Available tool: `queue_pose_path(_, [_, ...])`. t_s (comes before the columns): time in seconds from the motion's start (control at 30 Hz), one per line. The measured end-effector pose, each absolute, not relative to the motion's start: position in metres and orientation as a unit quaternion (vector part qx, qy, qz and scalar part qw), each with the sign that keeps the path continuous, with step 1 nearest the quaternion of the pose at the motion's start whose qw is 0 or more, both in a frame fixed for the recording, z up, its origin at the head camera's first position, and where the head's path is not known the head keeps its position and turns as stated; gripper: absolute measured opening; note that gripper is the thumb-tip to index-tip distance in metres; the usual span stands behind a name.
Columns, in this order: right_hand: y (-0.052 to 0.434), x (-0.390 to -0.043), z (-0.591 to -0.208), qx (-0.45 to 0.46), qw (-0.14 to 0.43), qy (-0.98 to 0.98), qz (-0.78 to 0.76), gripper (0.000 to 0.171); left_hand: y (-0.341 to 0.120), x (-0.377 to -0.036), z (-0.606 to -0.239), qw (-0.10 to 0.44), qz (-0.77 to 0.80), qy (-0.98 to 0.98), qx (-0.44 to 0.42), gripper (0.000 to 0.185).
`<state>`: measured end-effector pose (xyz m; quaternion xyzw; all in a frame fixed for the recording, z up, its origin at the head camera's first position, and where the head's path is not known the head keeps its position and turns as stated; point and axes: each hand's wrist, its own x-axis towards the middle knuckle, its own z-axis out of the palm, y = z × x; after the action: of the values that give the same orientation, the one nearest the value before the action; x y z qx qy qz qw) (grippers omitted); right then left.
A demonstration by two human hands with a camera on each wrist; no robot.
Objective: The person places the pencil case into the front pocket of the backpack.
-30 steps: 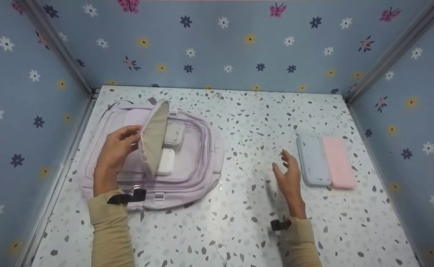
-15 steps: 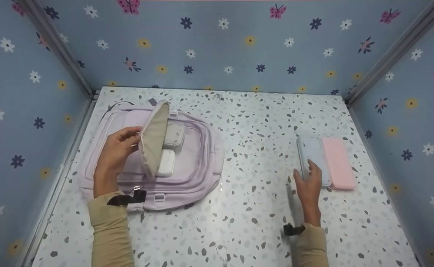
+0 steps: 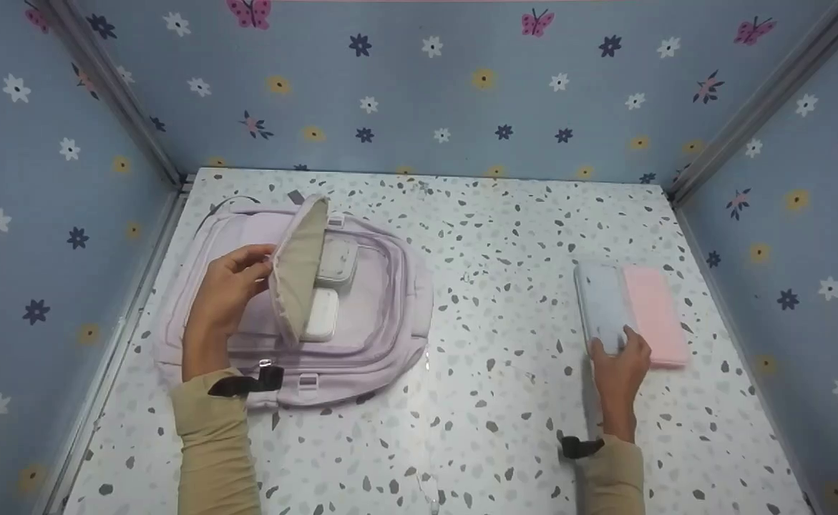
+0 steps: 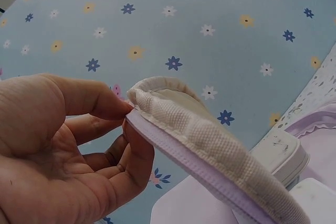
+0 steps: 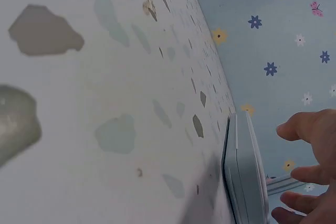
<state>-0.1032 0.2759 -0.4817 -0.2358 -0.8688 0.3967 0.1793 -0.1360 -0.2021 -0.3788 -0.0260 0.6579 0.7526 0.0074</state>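
Head view: a backpack flap (image 3: 297, 268) is pinched up by the left hand (image 3: 227, 300).
The pale blue case (image 3: 605, 309), beside the pink case (image 3: 651, 315) on the table (image 3: 490, 400), is touched at its near end by the right hand (image 3: 622, 365), fingers loosely curled; rigid, light, smooth — best gripped across its long edges.

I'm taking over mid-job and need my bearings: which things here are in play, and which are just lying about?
In play:
left hand pinching the backpack flap open
purple backpack
two white cases inside it
right hand on the blue case

Lying about:
pink case, untouched beside the blue one
speckled table
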Motion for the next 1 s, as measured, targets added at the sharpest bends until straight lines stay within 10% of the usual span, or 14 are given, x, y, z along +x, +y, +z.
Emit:
queue_pose_path(0.17, [0.353, -0.135, -0.573, -0.276, 0.086, -0.870, 0.399, 0.073, -0.231, -0.166, -0.435, 0.032, 0.729, 0.682, -0.040, 0.030])
queue_pose_path(1.0, [0.333, -0.135, -0.576, -0.301, 0.024, -0.877, 0.374, 0.099, -0.226, -0.167, -0.436, 0.025, 0.708, 0.703, -0.067, 0.025])
